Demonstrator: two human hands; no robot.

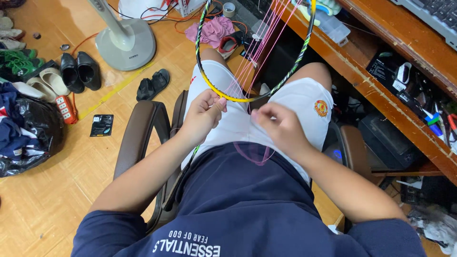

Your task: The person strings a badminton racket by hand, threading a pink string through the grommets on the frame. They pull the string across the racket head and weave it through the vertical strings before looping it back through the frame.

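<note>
Here, two hands work pink string at a racket frame held over the lap.

The left hand (203, 114) pinches the lower rim of the black, green and yellow oval racket frame (205, 71); just right of it, the right hand (281, 127) is closed on the thin pink string (257, 154) looping below its fingers.

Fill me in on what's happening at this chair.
A seated person is stringing a badminton racket that rests on their lap. The left hand grips the bottom of the frame, while the right hand pinches pink string. Only some lengthwise strings are in; a loose loop lies on the lap.
</note>
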